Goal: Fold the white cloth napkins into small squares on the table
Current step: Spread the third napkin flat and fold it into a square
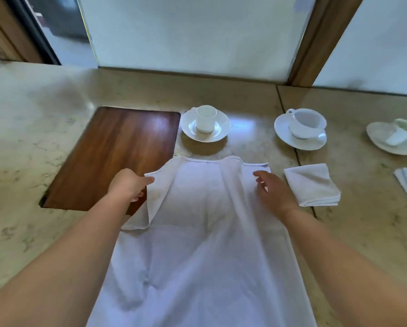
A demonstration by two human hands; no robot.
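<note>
A white napkin [197, 232] lies spread on the counter [44, 142], running from the near edge toward a cup [206, 119] on its saucer [219, 134]. The left hand [127, 185] pinches the napkin's far-left corner, with a flap of cloth hanging below the grip over the wooden inlay [112, 152]. The right hand [274, 192] rests near the far-right corner, fingers loosely spread and touching the cloth, gripping nothing. The hands are well apart, one at each side. Just right of the right hand lies a folded napkin [312, 185].
</note>
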